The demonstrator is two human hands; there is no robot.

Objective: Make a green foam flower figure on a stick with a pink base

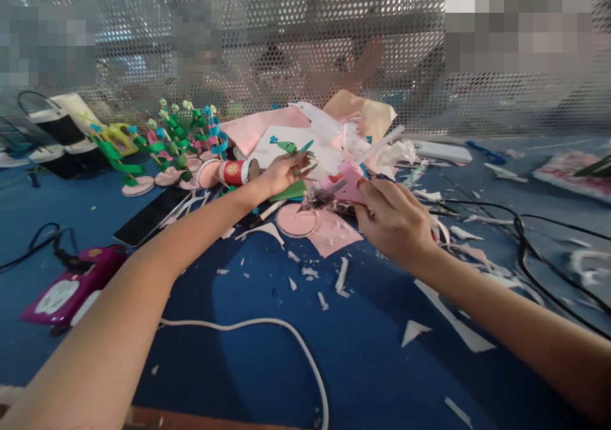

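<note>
My left hand (pixel 285 174) is closed around a small paper flower (pixel 287 146) with a blue tip and a green curled strip. My right hand (pixel 395 212) grips a pink hot glue gun (pixel 349 183), its nozzle pointing left and a translucent glue stick (pixel 382 142) jutting from its back. Just beneath the nozzle, a round pink disc (pixel 296 220) lies partly over a pink sheet (pixel 334 233). To the left of my left hand, a red paper cup (pixel 237 172) rests on its side. Behind my left forearm stand several finished-looking paper flowers (pixel 174 128) with green spirals on pink round bases.
A black phone (pixel 151 217) and a purple pouch-like device (pixel 79 284) lie left. Pink and white paper (pixel 267 128) is heaped along the perforated metal screen (pixel 286 42). Black cables (pixel 520 233) cross the right; a white cable (pixel 267 320) curves in front. Paper scraps (pixel 414 332) litter the blue table.
</note>
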